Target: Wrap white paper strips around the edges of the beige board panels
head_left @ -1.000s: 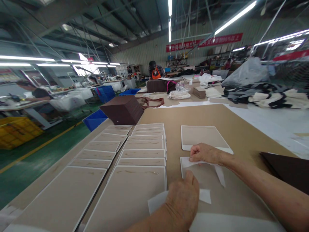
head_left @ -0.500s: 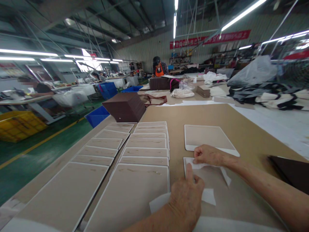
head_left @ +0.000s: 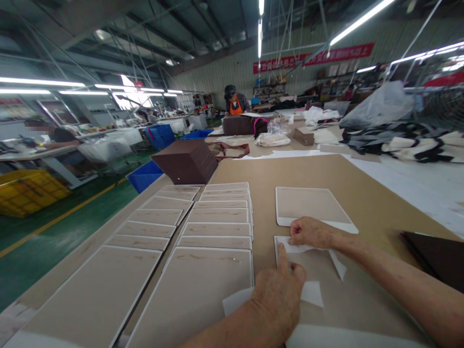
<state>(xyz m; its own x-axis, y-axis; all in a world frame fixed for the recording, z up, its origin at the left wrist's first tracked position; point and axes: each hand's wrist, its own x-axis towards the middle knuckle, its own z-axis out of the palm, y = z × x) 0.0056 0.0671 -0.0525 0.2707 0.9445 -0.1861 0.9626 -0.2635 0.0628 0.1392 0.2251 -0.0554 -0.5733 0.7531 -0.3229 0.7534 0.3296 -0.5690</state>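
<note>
My left hand has its index finger stretched onto the near-left part of a beige panel, while its other fingers curl inward. A white strip sticks out on both sides of this hand, its middle hidden beneath the curled fingers. My right hand is closed in a pinch on a second white strip along the panel's far edge; one end of that strip hangs loose to the right. Just beyond my right hand lies another beige panel with a white border.
Two overlapping rows of beige panels fill the left side of the table. A tall brown stack stands behind them. Dark brown pieces lie at right. A co-worker in an orange apron stands far ahead.
The view has shifted very slightly. Both hands keep nearly the same place on the panel and strips.
</note>
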